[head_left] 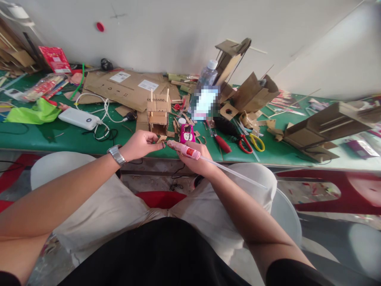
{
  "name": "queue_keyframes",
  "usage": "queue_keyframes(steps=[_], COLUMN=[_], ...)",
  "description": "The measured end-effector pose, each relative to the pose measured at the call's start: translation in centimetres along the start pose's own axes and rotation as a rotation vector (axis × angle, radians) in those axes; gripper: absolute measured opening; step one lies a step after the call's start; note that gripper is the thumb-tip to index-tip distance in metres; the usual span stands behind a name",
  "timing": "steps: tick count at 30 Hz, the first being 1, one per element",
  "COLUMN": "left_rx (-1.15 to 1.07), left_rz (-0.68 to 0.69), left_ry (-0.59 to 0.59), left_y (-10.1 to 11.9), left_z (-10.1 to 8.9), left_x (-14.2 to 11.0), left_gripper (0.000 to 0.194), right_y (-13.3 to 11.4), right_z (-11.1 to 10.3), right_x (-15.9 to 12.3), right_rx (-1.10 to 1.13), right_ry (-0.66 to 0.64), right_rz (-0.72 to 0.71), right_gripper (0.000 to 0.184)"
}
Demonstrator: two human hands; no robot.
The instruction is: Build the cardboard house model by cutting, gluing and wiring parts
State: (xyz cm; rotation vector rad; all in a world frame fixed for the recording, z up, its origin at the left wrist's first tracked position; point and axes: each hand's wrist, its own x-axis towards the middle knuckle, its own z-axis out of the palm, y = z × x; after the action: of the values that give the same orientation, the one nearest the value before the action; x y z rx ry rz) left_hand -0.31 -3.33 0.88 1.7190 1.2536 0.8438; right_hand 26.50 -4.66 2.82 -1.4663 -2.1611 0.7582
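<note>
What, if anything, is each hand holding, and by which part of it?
Right hand: a pink glue gun, held below its body, handle hidden. Left hand: apparently a small cardboard piece, pinched at its edge.

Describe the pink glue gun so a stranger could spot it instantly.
Find the near edge of the green table. There, the person's right grip holds the pink glue gun. A long translucent stick trailing from its back sets it apart from the magenta object just beyond.
</note>
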Motion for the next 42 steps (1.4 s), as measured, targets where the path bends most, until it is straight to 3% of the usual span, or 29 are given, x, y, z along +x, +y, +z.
queue_keyframes(steps=[12,20,32,42], left_rx=[-0.048,-0.042,-0.089,-0.101], left_rz=[-0.042,-0.060,-0.060,-0.085], left_ry=[0.010,0.001,-0.020,-0.034], left_y=[0.06,0.49,0.56,0.59], left_z=[0.02,0.04,0.17,0.35], left_x=[-0.02,-0.06,-0.06,-0.05], left_gripper=[0.045,0.047,0.050,0.049], right_y=[0.23,0.10,0.49,0.34], right_z=[0.15,0.14,0.55,0.53], right_x=[0.00,-0.03,0.14,-0.11], right_rx=[0.027,0.029,0.130,0.080], right_ry=[-0.002,-0.025,0.077,0.033], right_rz=[-0.046,-0.020,-0.215,-0.184], right_gripper=[0.021,0.029,0.023,0.029])
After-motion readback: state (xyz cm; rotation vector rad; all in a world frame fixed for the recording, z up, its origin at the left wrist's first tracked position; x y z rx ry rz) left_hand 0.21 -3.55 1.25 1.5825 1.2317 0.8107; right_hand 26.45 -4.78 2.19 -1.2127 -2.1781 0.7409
